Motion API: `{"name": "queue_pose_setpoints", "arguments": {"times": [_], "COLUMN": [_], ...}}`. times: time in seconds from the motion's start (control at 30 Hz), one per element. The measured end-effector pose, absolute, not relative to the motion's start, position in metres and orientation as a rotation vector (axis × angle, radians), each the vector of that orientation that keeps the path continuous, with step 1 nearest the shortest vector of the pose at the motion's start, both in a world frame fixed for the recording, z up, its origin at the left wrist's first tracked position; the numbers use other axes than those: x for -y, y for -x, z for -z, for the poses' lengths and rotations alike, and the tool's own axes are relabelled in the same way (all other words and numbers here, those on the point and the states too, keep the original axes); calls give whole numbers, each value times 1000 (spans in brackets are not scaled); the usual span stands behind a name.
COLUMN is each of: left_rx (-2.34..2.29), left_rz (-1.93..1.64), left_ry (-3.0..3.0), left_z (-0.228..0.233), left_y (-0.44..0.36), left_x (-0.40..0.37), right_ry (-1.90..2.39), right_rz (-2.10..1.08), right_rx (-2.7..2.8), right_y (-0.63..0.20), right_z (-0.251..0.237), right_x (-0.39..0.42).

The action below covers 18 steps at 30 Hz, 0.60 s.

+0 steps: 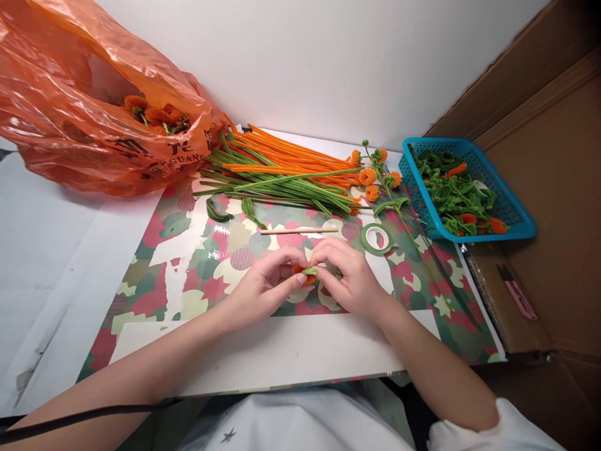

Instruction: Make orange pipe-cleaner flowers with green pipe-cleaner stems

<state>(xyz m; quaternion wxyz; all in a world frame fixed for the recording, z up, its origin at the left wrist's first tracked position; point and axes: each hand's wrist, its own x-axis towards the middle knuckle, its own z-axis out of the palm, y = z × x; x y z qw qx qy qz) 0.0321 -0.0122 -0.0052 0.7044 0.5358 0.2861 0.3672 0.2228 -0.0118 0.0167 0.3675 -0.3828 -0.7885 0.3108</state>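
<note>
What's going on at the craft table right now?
A person's left hand and right hand pinch a small orange and green pipe-cleaner piece between them over a patterned mat. Behind lie a pile of orange and green pipe cleaners, a wooden stick and a roll of green tape. A blue basket on the right holds finished bits; an orange plastic bag sits on the left.

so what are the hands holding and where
Both hands, left and right, pinch a small orange and green pipe-cleaner piece between their fingertips, one at each end.
</note>
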Motion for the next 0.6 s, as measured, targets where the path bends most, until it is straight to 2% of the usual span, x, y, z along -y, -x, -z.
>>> {"name": "queue_pose_setpoints", "arguments": {"times": [0.43, 0.6], "left_rx": [-656, -754], "left_rz": [-661, -670], "left_ry": [-1102, -1345], "left_z": [1, -1], "left_y": [-32, -30], "left_x": [9, 9], "right_ry": [993, 974], "right_rz": [-853, -770], "right_rx": [2041, 2076], "right_y": [-225, -224], "right_z": [-17, -14], "right_x": [10, 11]}}
